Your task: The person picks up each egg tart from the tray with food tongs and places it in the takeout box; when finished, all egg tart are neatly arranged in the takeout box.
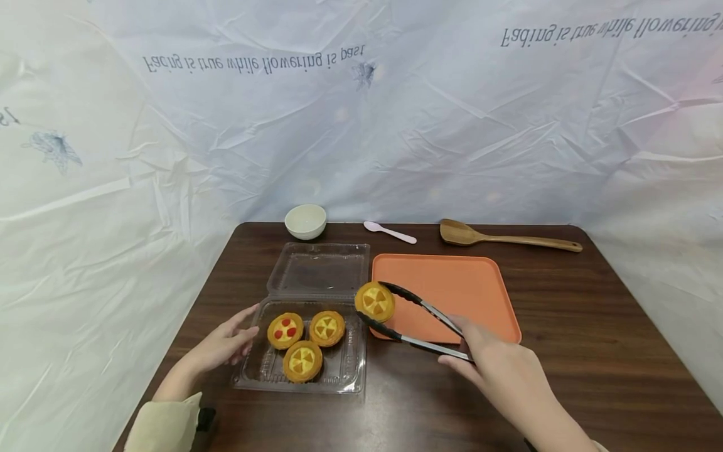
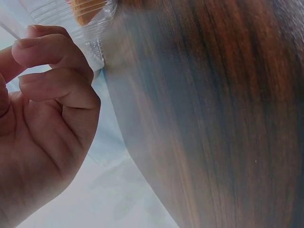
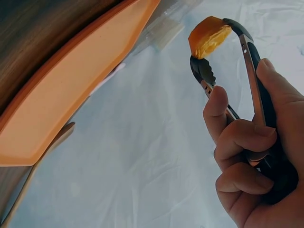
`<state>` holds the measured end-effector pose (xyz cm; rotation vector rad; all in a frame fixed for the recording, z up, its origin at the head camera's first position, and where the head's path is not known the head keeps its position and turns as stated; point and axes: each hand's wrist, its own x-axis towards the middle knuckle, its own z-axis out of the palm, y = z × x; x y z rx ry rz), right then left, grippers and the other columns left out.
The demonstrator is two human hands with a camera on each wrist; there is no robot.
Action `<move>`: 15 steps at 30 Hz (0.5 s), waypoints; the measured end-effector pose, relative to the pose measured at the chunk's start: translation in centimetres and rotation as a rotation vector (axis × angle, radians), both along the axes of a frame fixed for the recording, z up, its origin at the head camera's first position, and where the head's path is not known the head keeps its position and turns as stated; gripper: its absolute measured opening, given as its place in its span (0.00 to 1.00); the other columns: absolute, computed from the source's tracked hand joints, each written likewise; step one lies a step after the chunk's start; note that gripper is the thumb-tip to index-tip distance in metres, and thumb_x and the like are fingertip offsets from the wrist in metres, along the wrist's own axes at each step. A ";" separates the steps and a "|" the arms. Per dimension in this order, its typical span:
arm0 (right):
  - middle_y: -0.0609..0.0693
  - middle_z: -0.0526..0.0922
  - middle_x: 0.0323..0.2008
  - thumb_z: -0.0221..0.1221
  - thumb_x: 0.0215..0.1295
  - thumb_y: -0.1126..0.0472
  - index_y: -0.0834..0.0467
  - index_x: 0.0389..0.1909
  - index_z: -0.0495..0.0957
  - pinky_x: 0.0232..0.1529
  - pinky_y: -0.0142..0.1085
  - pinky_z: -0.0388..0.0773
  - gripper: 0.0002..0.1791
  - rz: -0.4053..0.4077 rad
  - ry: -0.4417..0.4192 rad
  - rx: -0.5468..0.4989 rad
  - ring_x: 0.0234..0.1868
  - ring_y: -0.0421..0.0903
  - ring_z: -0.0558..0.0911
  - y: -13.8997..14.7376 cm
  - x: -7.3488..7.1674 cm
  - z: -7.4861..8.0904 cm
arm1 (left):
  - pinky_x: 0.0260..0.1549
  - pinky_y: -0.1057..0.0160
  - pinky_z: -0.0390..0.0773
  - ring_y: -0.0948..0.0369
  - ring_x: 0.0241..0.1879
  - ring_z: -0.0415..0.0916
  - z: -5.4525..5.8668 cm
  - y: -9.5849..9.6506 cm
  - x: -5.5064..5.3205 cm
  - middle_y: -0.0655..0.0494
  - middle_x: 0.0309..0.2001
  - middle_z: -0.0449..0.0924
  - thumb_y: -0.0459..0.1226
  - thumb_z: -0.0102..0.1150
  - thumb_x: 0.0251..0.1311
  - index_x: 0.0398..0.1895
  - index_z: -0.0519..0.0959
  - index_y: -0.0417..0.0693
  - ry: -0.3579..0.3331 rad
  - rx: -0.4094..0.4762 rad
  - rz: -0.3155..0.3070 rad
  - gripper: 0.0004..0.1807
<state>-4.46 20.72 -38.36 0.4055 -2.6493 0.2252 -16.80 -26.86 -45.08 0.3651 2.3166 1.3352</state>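
My right hand (image 1: 503,364) grips black-tipped metal tongs (image 1: 432,346). Between the tong tips is an egg tart (image 1: 375,302), raised over the gap between the plastic box and the orange tray (image 1: 446,276). The right wrist view also has the tart (image 3: 209,38) pinched in the tongs. At the left wall of the clear plastic box (image 1: 356,376) is my left hand (image 1: 223,342), its fingers loosely bent with nothing in them. Inside the box sit three tarts: one with red pieces (image 1: 285,331), and two with yellow wedges, a rear one (image 1: 327,328) and a front one (image 1: 302,361).
The box's hinged lid (image 1: 319,267) lies open toward the back. Along the far table edge are a white bowl (image 1: 305,222), a pink spoon (image 1: 390,232) and a wooden spatula (image 1: 508,238). White printed cloth (image 1: 395,138) hangs behind the dark wooden table (image 1: 610,351).
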 end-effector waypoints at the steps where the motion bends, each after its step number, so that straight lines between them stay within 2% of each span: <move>1: 0.36 0.66 0.24 0.66 0.50 0.36 0.52 0.55 0.73 0.11 0.30 0.53 0.35 0.010 0.001 0.001 0.15 0.32 0.59 -0.1 0.0 0.0 | 0.14 0.66 0.66 0.61 0.15 0.65 0.0 0.0 0.0 0.50 0.22 0.70 0.41 0.46 0.73 0.74 0.46 0.38 0.000 0.000 0.000 0.34; 9: 0.34 0.66 0.22 0.64 0.50 0.34 0.51 0.56 0.75 0.10 0.26 0.50 0.36 0.095 0.014 0.014 0.12 0.28 0.52 -1.2 0.1 -0.5 | 0.14 0.65 0.66 0.61 0.15 0.65 0.1 0.0 0.1 0.50 0.22 0.70 0.41 0.46 0.73 0.74 0.46 0.38 0.004 -0.011 -0.001 0.34; 15: 0.33 0.68 0.21 0.64 0.51 0.33 0.52 0.55 0.77 0.11 0.25 0.51 0.35 0.119 0.013 0.010 0.12 0.28 0.52 -1.7 0.1 -0.5 | 0.14 0.65 0.66 0.60 0.15 0.65 0.0 0.0 0.0 0.50 0.21 0.70 0.41 0.46 0.73 0.74 0.46 0.38 0.010 -0.006 0.002 0.34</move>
